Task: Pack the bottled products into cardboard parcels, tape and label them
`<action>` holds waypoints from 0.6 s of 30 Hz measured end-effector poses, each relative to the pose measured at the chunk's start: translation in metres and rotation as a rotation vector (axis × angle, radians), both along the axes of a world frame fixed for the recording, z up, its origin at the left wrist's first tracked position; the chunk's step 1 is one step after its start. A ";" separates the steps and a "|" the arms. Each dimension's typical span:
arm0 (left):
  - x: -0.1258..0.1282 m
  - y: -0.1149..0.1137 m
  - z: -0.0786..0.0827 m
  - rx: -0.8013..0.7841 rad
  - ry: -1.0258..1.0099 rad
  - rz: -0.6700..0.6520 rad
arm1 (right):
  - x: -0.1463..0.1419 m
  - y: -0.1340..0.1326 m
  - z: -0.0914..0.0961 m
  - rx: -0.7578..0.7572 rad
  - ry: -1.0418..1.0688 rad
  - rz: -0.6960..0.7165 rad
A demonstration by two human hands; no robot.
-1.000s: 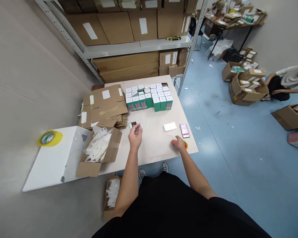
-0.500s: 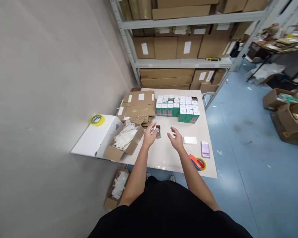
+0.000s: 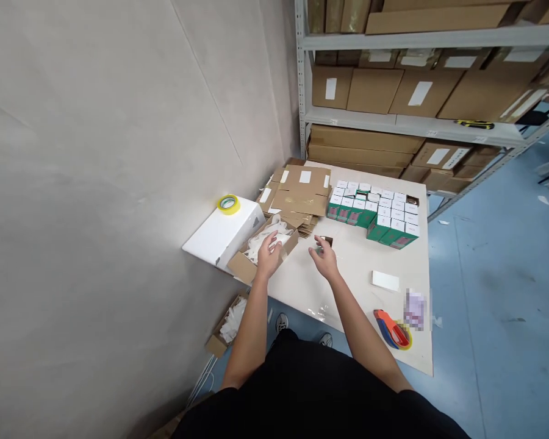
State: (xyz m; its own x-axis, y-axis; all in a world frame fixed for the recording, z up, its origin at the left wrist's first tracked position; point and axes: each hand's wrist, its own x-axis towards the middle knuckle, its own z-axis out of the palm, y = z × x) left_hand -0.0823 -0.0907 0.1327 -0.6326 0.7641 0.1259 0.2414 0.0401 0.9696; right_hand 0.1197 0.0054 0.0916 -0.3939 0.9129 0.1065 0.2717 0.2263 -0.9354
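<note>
My left hand point(image 3: 268, 255) reaches over an open cardboard box of white plastic bags point(image 3: 261, 251) at the table's left edge. Its fingers are spread and rest on the bags. My right hand point(image 3: 324, 261) is just to the right, over the white table point(image 3: 348, 286), with its fingertips closed on a small dark-and-green box point(image 3: 324, 243). Beyond both hands stands a block of several green-and-white boxes point(image 3: 380, 213).
A stack of flattened cartons point(image 3: 302, 195) lies at the table's back left. A yellow tape roll point(image 3: 229, 204) sits on a white foam box point(image 3: 217, 236). A white card point(image 3: 385, 280) and a red tape dispenser point(image 3: 393, 329) lie at right. Metal shelving point(image 3: 393, 125) holds cartons behind.
My view swung left. The small box passed from my left hand to my right. My left hand moved left onto the bag box; my right came off the tape dispenser.
</note>
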 end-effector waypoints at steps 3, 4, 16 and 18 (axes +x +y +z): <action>-0.008 -0.006 0.002 -0.034 -0.006 -0.008 | -0.009 0.004 0.000 -0.011 0.019 0.003; -0.009 -0.007 0.003 -0.046 -0.012 -0.015 | -0.011 0.006 0.001 -0.005 0.021 0.005; -0.040 0.028 -0.027 -0.112 -0.118 -0.045 | -0.050 0.050 -0.015 0.039 -0.028 0.033; -0.060 0.051 -0.038 -0.121 -0.145 -0.076 | -0.063 0.065 -0.020 0.049 -0.056 0.011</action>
